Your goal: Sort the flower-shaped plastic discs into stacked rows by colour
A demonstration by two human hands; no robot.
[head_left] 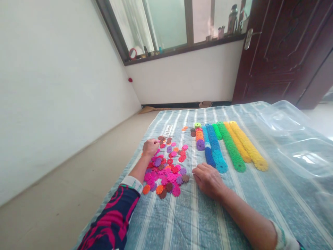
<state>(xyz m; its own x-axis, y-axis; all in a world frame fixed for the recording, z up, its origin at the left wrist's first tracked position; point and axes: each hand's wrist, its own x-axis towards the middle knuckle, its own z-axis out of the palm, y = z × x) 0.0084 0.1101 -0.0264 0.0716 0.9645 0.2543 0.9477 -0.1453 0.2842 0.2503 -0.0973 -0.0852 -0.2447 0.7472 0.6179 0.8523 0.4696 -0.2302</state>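
Observation:
Flat, notched plastic discs (170, 176) in pink, red, purple, orange and brown lie in a loose pile on the cloth. At the pile's far left edge is my left hand (151, 147), its fingers pinched together; anything between them is too small to make out. My right hand (208, 178) rests on the cloth to the right of the pile, fingers curled and closed, contents hidden. Just beyond it, overlapping discs form sorted rows: a blue row (214, 142), a green row (231, 147), a yellow row (248, 146), and a shorter orange and purple row (199, 139).
A striped cloth (182, 225) covers the surface. Two clear plastic containers (283, 118) stand at the right. A few brown discs (193, 132) and orange discs (184, 128) lie near the far ends of the rows. Behind are a window ledge (182, 51) and a dark red door (283, 48).

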